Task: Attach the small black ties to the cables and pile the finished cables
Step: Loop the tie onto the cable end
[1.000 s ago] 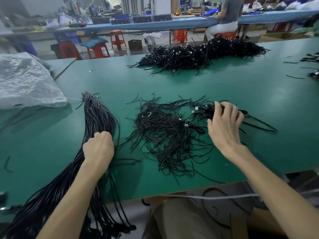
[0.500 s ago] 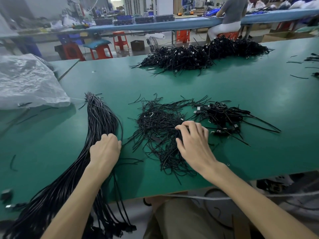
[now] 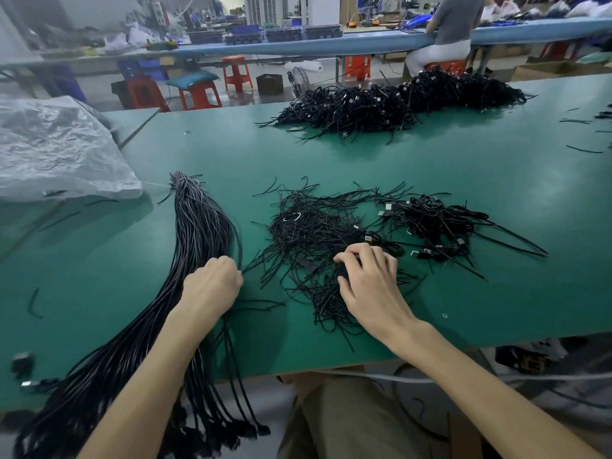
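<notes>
1. Right hand (image 3: 367, 286): bare, palm down, fingers (image 3: 356, 251) curled and bunched together, their tips pressed into the near right part of the loose heap of thin black plastic ties (image 3: 308, 240). Some dark strands sit under the curled fingers; whether one tie is pinched cannot be told.
2. Left hand (image 3: 212, 286): bare, closed in a loose fist, knuckles up, resting on the long bundle of smooth black round cables (image 3: 198, 226) about midway along it. The fingertips are tucked under, so whether they grip a cable cannot be told.
3. The ties: flat, narrow and wiry, lying crisscrossed in a ragged mat between the two hands, some strays trailing toward the left hand.
4. The cable bundle: bound at its far end, fanning out toward the table's near edge, its plug ends hanging over it.
5. Small pile of coiled black cables with silver plugs (image 3: 430, 223): just right of the ties, beyond the right hand, long tie tails sticking out.
6. Large heap of coiled black cables (image 3: 397, 101): at the far edge, well apart from both hands.
7. Support: matt green table (image 3: 331, 154); crinkled translucent plastic bag (image 3: 56, 150) at far left.
</notes>
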A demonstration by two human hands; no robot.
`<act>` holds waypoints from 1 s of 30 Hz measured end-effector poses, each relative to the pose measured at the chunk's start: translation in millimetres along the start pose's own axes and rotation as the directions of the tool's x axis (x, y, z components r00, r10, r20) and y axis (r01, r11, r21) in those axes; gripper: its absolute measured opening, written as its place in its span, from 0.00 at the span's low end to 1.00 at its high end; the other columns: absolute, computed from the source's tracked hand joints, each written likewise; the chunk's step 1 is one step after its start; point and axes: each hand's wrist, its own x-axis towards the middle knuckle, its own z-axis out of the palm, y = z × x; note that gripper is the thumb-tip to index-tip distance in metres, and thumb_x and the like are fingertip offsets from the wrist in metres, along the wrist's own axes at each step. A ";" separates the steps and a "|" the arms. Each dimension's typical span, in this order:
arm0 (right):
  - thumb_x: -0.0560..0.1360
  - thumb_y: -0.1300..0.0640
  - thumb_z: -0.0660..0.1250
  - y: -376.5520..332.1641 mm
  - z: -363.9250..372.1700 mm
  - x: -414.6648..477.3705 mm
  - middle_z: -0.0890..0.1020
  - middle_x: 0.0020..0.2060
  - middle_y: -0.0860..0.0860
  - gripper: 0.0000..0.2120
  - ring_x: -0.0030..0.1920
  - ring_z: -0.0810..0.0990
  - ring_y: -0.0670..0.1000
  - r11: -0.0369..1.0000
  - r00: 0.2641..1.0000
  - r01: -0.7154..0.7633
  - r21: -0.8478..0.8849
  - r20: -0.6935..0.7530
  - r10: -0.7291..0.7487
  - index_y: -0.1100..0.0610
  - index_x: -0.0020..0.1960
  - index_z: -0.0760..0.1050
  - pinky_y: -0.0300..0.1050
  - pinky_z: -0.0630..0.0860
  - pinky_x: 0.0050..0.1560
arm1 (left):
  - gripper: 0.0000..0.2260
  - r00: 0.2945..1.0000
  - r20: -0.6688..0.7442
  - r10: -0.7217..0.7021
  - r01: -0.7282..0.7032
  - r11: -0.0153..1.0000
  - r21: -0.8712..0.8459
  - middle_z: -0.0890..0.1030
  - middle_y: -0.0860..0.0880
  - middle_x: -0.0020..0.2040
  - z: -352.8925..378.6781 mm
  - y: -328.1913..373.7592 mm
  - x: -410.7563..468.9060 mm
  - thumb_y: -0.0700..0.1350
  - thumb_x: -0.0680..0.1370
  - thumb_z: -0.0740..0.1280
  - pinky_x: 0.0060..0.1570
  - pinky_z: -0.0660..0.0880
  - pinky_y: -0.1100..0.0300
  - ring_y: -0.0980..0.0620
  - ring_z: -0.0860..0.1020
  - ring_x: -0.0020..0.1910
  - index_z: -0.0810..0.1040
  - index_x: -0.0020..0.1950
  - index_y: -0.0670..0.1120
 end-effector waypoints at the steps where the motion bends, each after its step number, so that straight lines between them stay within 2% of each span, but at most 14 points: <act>1: 0.80 0.56 0.67 -0.9 0.0 -0.2 0.73 0.62 0.51 0.15 0.65 0.71 0.54 1.000 1.000 0.000 0.011 0.004 0.000 0.55 0.66 0.75 0.52 0.63 0.67 | 0.17 1.000 -0.012 0.009 -0.009 0.998 -0.064 0.70 0.48 0.35 0.6 0.1 -0.4 0.46 0.85 0.59 0.32 0.64 0.56 0.47 0.65 0.29 0.62 0.37 0.45; 3: 0.81 0.57 0.66 -3.0 -0.9 0.3 0.73 0.62 0.51 0.15 0.65 0.70 0.53 0.999 1.000 0.003 0.036 0.003 -0.003 0.54 0.67 0.75 0.51 0.63 0.67 | 0.18 1.000 -0.021 0.021 -0.025 0.966 -0.256 0.65 0.49 0.30 -2.1 1.7 -1.6 0.47 0.83 0.61 0.30 0.61 0.58 0.49 0.61 0.28 0.61 0.35 0.46; 5: 0.81 0.56 0.65 -7.4 -2.9 0.9 0.73 0.63 0.49 0.16 0.65 0.70 0.52 0.997 1.000 0.022 0.073 -0.003 -0.022 0.53 0.69 0.73 0.49 0.63 0.67 | 0.16 0.998 0.004 0.060 -0.053 0.906 -0.420 0.67 0.49 0.29 -11.7 5.7 -4.9 0.48 0.82 0.62 0.31 0.63 0.58 0.50 0.63 0.29 0.66 0.35 0.45; 7: 0.82 0.56 0.65 -16.2 -6.4 1.3 0.73 0.63 0.48 0.18 0.65 0.70 0.50 0.988 0.998 0.064 0.140 -0.020 -0.062 0.53 0.71 0.71 0.46 0.63 0.66 | 0.14 0.983 0.037 0.177 -0.132 0.842 -0.523 0.72 0.52 0.30 -24.2 13.0 -13.1 0.48 0.81 0.64 0.33 0.67 0.59 0.54 0.67 0.28 0.74 0.38 0.43; 11: 0.81 0.57 0.66 -39.1 -14.5 3.6 0.71 0.67 0.48 0.25 0.69 0.67 0.49 0.952 0.983 0.184 0.245 -0.053 -0.177 0.52 0.77 0.65 0.46 0.63 0.69 | 0.10 0.900 0.105 0.424 -0.263 0.718 -0.645 0.75 0.50 0.29 -35.4 37.3 -38.3 0.41 0.80 0.64 0.33 0.69 0.57 0.53 0.71 0.28 0.75 0.40 0.39; 14: 0.78 0.63 0.67 -49.8 -15.7 6.5 0.67 0.74 0.49 0.33 0.75 0.61 0.49 0.914 0.965 0.254 0.315 -0.014 -0.263 0.53 0.81 0.60 0.44 0.58 0.72 | 0.08 0.852 0.125 0.509 -0.277 0.639 -0.718 0.78 0.49 0.28 -34.6 48.6 -46.8 0.37 0.81 0.62 0.32 0.71 0.60 0.53 0.73 0.27 0.76 0.43 0.36; 16: 0.75 0.68 0.66 -52.6 -13.3 5.9 0.68 0.75 0.48 0.37 0.76 0.60 0.49 0.898 0.954 0.262 0.354 0.043 -0.295 0.54 0.81 0.59 0.43 0.55 0.74 | 0.08 0.831 0.131 0.540 -0.267 0.594 -0.759 0.78 0.48 0.29 -34.8 47.5 -46.8 0.37 0.82 0.62 0.32 0.72 0.64 0.54 0.75 0.27 0.78 0.47 0.36; 18: 0.75 0.69 0.65 -50.1 -11.0 5.0 0.72 0.71 0.49 0.35 0.74 0.62 0.51 0.911 0.946 0.267 0.313 0.093 -0.309 0.56 0.80 0.61 0.45 0.55 0.74 | 0.10 0.810 0.148 0.567 -0.250 0.564 -0.787 0.79 0.44 0.31 -32.4 42.6 -45.9 0.41 0.84 0.63 0.34 0.72 0.64 0.53 0.76 0.28 0.79 0.49 0.37; 20: 0.78 0.67 0.64 -44.2 -11.0 4.9 0.79 0.64 0.49 0.27 0.70 0.68 0.53 0.932 0.935 0.326 0.158 0.089 -0.342 0.56 0.76 0.68 0.47 0.58 0.71 | 0.14 0.811 0.174 0.559 -0.210 0.555 -0.805 0.78 0.43 0.32 -25.1 35.8 -44.3 0.47 0.85 0.64 0.34 0.74 0.61 0.50 0.77 0.28 0.78 0.48 0.37; 22: 0.81 0.62 0.65 -38.3 -14.9 5.6 0.83 0.53 0.47 0.14 0.62 0.75 0.53 0.923 0.923 0.377 0.076 0.050 -0.381 0.55 0.65 0.78 0.48 0.60 0.68 | 0.21 0.830 0.210 0.516 -0.161 0.582 -0.797 0.76 0.45 0.29 -15.8 26.8 -42.0 0.54 0.85 0.61 0.33 0.72 0.60 0.48 0.75 0.26 0.75 0.43 0.37; 24: 0.79 0.62 0.69 -33.9 -18.8 6.3 0.83 0.45 0.45 0.08 0.53 0.78 0.52 0.919 0.924 0.382 0.101 -0.036 -0.380 0.53 0.56 0.82 0.48 0.63 0.65 | 0.25 0.849 0.243 0.470 -0.106 0.600 -0.793 0.74 0.45 0.27 -6.5 16.0 -40.6 0.58 0.84 0.59 0.32 0.69 0.57 0.47 0.72 0.23 0.75 0.41 0.37; 27: 0.75 0.68 0.72 -31.3 -23.1 11.3 0.83 0.40 0.45 0.11 0.45 0.79 0.51 0.932 0.941 0.329 0.151 -0.131 -0.311 0.54 0.52 0.84 0.49 0.69 0.60 | 0.25 0.872 0.275 0.405 0.013 0.543 -0.840 0.73 0.44 0.25 -0.3 -0.9 -39.9 0.60 0.83 0.60 0.30 0.69 0.55 0.48 0.71 0.20 0.80 0.37 0.43; 30: 0.75 0.70 0.70 -28.1 -27.8 20.1 0.83 0.38 0.45 0.13 0.41 0.78 0.47 0.951 0.967 0.230 0.208 -0.161 -0.198 0.55 0.53 0.85 0.53 0.74 0.60 | 0.28 0.823 0.314 0.473 -0.011 0.567 -0.824 0.76 0.39 0.27 -2.8 -10.8 -41.6 0.63 0.83 0.58 0.28 0.70 0.60 0.47 0.72 0.22 0.82 0.37 0.44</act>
